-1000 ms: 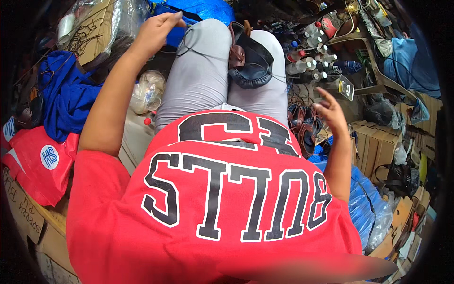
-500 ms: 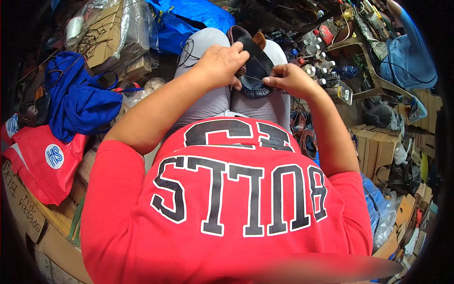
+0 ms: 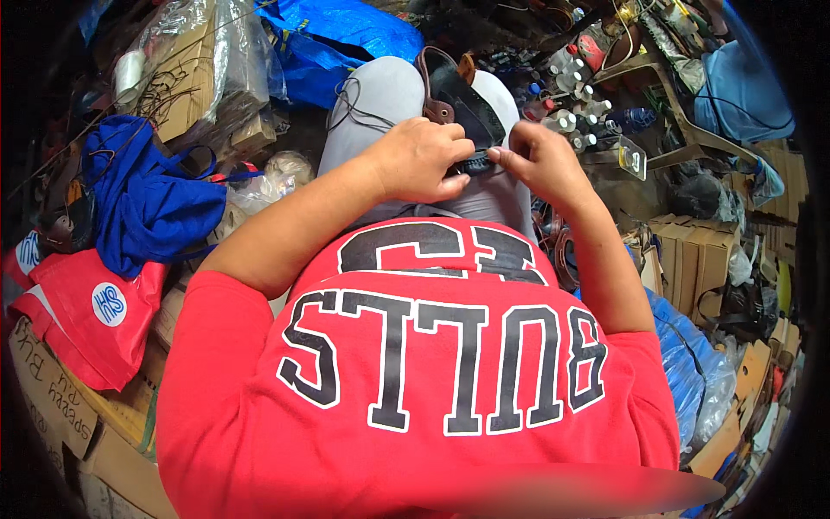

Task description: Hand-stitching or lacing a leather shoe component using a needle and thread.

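A black leather shoe (image 3: 467, 108) with a brown eyelet part lies across my lap, its gathered, puckered toe edge nearest to me. My left hand (image 3: 425, 160) is closed on the shoe's toe from the left side, fingers curled and thumb below. Close to the right side of the toe, my right hand (image 3: 543, 164) is closed with the thumb against the forefinger; whatever it pinches is too small to make out. A loose dark cord (image 3: 346, 108) trails over my left knee.
Several small bottles (image 3: 571, 82) stand beyond my right knee, near a chair-like frame (image 3: 661, 95). To the left lie blue cloth (image 3: 151, 190), a red bag (image 3: 91, 311) and plastic-wrapped cardboard (image 3: 194, 78). A blue tarp (image 3: 346, 35) is ahead; cardboard boxes (image 3: 692, 259) sit at right.
My left hand has moved down and right to the shoe's toe, covering much of it. My right hand has shifted slightly right and down. The thin strand seen between the hands no longer shows.
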Demonstrator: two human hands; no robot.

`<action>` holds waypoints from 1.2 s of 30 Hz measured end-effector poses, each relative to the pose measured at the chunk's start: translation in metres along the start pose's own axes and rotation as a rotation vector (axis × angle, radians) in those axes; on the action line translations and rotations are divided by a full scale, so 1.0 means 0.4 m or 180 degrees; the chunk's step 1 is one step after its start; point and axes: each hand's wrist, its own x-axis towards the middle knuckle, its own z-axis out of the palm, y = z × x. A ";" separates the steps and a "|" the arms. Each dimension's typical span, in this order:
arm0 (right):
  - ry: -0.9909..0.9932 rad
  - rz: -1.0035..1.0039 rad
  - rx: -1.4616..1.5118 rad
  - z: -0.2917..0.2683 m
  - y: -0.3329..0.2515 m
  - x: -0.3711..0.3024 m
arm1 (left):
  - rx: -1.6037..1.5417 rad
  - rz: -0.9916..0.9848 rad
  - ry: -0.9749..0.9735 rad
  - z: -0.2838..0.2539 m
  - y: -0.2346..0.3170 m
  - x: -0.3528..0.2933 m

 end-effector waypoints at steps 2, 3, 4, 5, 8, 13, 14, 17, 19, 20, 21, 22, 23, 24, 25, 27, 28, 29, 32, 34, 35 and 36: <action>-0.1243 0.0661 0.1192 -0.002 0.024 -0.013 | 0.0082 0.0134 0.0090 0.008 0.006 0.002; -0.1266 0.0505 0.1160 -0.006 0.018 -0.012 | 0.0112 0.0081 0.0074 0.008 0.008 0.000; -0.1254 0.0502 0.1167 -0.009 0.018 -0.015 | 0.0143 0.0027 0.0059 0.010 0.007 -0.001; -0.1186 0.0283 0.1010 -0.012 0.021 -0.019 | 0.0072 0.0054 0.0111 0.018 0.004 -0.001; -0.1004 -0.0029 0.0750 -0.021 0.024 -0.037 | 0.0031 0.0097 0.0094 0.022 0.006 0.009; -0.0999 0.0167 0.1133 -0.058 0.025 -0.079 | -0.0044 0.0062 0.0099 0.019 0.008 0.010; -0.1017 0.0180 0.1134 -0.074 0.032 -0.096 | -0.0076 0.0036 0.0085 0.014 0.006 0.010; -0.0041 0.0745 0.2520 -0.135 0.034 -0.133 | -0.0446 -0.0257 -0.0213 -0.020 -0.027 0.018; -0.0221 0.0844 0.2470 -0.162 0.029 -0.135 | -0.1358 -0.0752 -0.0049 -0.037 -0.047 0.044; -0.0173 0.0708 0.2261 -0.149 0.023 -0.128 | -0.1714 -0.0939 0.0161 -0.039 -0.053 0.060; -0.0150 0.0412 0.1790 -0.131 0.015 -0.114 | -0.1529 -0.0749 0.0168 -0.040 -0.064 0.078; -0.0129 0.0110 0.1312 -0.113 0.006 -0.102 | -0.1533 -0.0757 0.0186 -0.032 -0.079 0.092; -0.0253 0.0114 0.1179 -0.101 0.004 -0.094 | -0.1399 -0.0530 -0.0001 -0.020 -0.093 0.105; -0.0256 0.0119 0.1168 -0.090 0.002 -0.088 | -0.1272 -0.0288 -0.0201 -0.015 -0.097 0.119; -0.0303 0.0166 0.1061 -0.079 0.000 -0.081 | -0.1347 -0.0337 -0.0362 -0.009 -0.098 0.129; -0.0328 0.0221 0.0895 -0.059 0.006 -0.071 | -0.1449 -0.0458 -0.0546 -0.002 -0.100 0.142; -0.0331 0.0224 0.0888 -0.058 0.005 -0.065 | -0.1544 -0.0579 -0.0738 -0.001 -0.101 0.147; -0.0384 0.0183 0.0771 -0.059 0.003 -0.060 | -0.1550 -0.0577 -0.0734 -0.002 -0.104 0.151; -0.0476 0.0182 0.0667 -0.059 -0.002 -0.046 | -0.1821 -0.0637 -0.0976 -0.005 -0.117 0.157; -0.0510 0.0244 0.0675 -0.061 -0.004 -0.041 | -0.2160 -0.0742 -0.1152 -0.004 -0.122 0.158; -0.0566 0.0268 0.0602 -0.064 -0.006 -0.038 | -0.2165 -0.0742 -0.1150 -0.004 -0.124 0.159; -0.0623 0.0290 0.0530 -0.067 -0.008 -0.035 | -0.2307 -0.0791 -0.1232 -0.008 -0.125 0.160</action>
